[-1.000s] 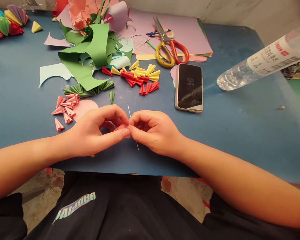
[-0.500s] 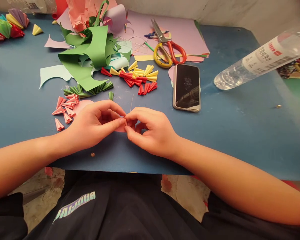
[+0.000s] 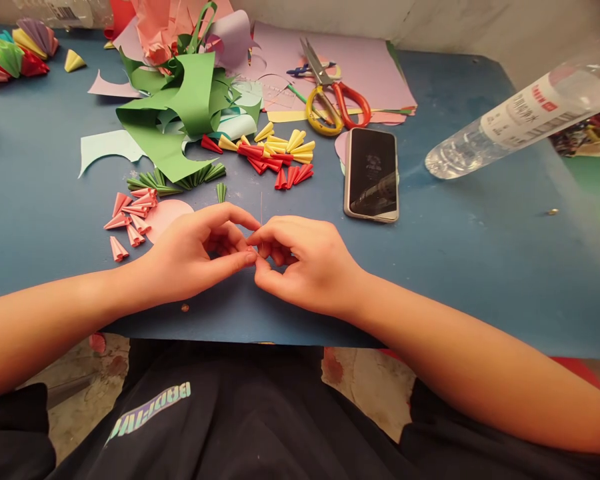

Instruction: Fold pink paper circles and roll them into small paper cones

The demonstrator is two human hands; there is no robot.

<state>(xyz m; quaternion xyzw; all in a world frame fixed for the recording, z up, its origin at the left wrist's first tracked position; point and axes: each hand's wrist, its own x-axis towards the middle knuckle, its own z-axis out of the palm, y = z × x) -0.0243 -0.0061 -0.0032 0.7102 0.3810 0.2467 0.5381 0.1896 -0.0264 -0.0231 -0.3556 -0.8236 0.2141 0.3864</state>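
My left hand (image 3: 195,253) and my right hand (image 3: 307,263) meet fingertip to fingertip just above the table's near side. A small bit of pink paper (image 3: 251,250) shows between them, pinched by my left thumb and fingers; most of it is hidden. Up from my right fingertips sticks a thin, pale rod (image 3: 261,208), its lower part covered by the fingers. Partly behind my left hand lies a round pink paper disc (image 3: 170,219). Beside it is a cluster of pink paper cones (image 3: 135,217), and one green paper cone (image 3: 221,193) rests beyond my fingers.
Green cones (image 3: 180,179), with red and yellow cones (image 3: 275,150), lie past my hands. Green paper scraps (image 3: 195,93) pile up behind. Scissors (image 3: 325,87) lie on purple sheets (image 3: 370,67). A phone (image 3: 371,173) and a tilted water bottle (image 3: 520,113) are on the right.
The pink paper that showed below my fingertips is now mostly out of sight between them. My left hand has shifted slightly, uncovering more of the pink disc. The rod stands more upright.
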